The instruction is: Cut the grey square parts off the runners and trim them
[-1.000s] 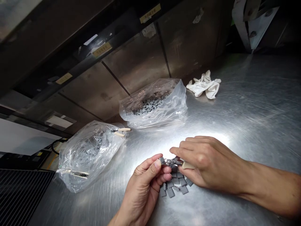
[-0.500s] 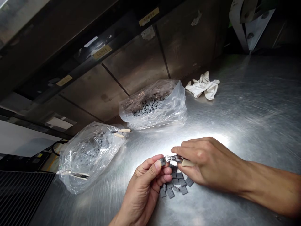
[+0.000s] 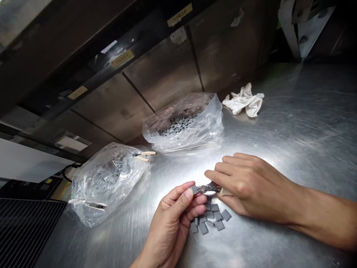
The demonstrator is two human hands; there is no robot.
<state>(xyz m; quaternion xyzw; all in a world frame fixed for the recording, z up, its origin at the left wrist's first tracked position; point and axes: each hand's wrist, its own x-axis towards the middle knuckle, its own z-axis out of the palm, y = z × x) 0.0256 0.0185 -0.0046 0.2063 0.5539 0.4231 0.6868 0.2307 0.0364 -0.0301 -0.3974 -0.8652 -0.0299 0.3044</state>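
Pinching a small grey block [image 3: 194, 190] in the left hand [image 3: 173, 219], just above a loose pile of grey blocks [image 3: 210, 217]; clasping cream-handled pliers [image 3: 208, 188] in the right hand [image 3: 251, 186], jaws nearly shut against that block's edge. Lying well beyond the pile, on a steel table [image 3: 306, 111]: one clear plastic bag [image 3: 182, 128] of grey blocks, another bag [image 3: 107, 182] with small pliers [image 3: 143, 155] at its mouth, and crumpled white gloves [image 3: 244, 102].

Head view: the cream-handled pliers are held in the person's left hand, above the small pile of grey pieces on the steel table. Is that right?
Wrong hand: the head view shows the cream-handled pliers held in the person's right hand, while the left hand holds a grey piece. They are above the small pile of grey pieces on the steel table, as you said.
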